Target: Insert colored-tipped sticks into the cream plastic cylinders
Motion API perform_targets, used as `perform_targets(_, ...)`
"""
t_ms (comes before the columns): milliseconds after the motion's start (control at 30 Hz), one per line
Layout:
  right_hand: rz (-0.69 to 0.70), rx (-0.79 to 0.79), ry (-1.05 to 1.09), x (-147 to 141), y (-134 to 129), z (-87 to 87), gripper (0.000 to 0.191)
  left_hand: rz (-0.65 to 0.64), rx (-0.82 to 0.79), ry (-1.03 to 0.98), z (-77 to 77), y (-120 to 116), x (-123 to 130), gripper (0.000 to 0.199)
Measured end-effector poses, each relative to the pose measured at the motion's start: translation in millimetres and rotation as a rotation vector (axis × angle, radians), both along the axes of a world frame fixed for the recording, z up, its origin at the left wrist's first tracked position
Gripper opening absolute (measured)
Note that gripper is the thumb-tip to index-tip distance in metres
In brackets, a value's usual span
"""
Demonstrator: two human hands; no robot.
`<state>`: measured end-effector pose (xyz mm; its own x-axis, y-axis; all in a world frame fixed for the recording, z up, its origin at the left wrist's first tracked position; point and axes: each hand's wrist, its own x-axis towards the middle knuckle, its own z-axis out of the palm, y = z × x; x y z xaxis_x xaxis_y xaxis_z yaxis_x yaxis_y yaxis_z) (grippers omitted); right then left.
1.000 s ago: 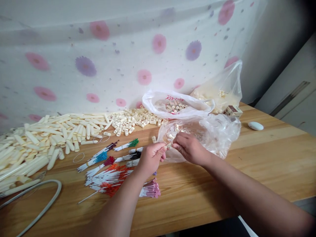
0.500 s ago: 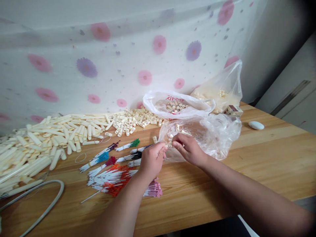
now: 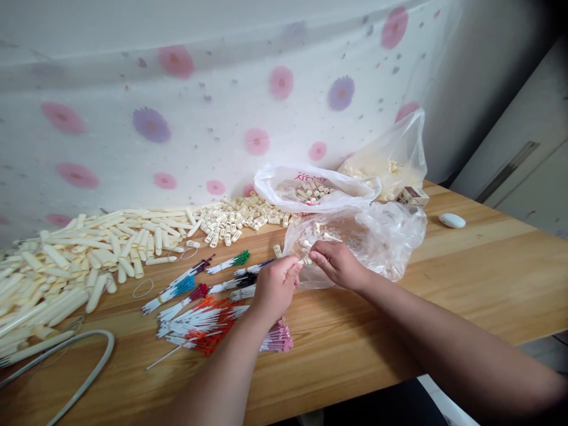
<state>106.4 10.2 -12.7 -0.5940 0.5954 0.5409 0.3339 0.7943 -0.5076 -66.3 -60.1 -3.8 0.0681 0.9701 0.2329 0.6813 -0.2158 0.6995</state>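
Note:
A small cream plastic piece (image 3: 305,260) is pinched between my two hands, just in front of an open clear bag (image 3: 381,245) with white pieces in it. My left hand (image 3: 277,284) is closed on one end of the piece. The fingers of my right hand (image 3: 336,263) close on its other end. Beside my left hand, on the wooden table, lie bundles of white sticks with coloured tips: orange (image 3: 206,322), pink (image 3: 278,336), black (image 3: 246,281) and green (image 3: 241,258). A slotted cream piece (image 3: 277,251) rests just behind my left hand.
Long cream tubes (image 3: 57,257) and slotted pieces (image 3: 235,222) are heaped at the left and back. Behind the clear bag sit a white bag (image 3: 266,183), another bag (image 3: 410,148) and a small box (image 3: 413,196). A white oval object (image 3: 452,220) lies right; a cable (image 3: 104,355) curves left.
The view has shifted slightly, moving the background a little left. Both hands stay together, with the small cream piece between them showing slightly more.

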Motion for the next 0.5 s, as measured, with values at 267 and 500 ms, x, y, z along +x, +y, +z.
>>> perform_targets(267, 0.02, 0.033, 0.018, 2.4, 1.8, 0.1, 0.038, -0.012, 0.007, 0.017, 1.8, 1.2, -0.1, 0.033)
perform_targets(500, 0.045, 0.055, 0.022, 3.9, 4.0, -2.2, 0.033, 0.003, 0.027, 0.054, 1.5, 1.3, 0.8, 0.032)
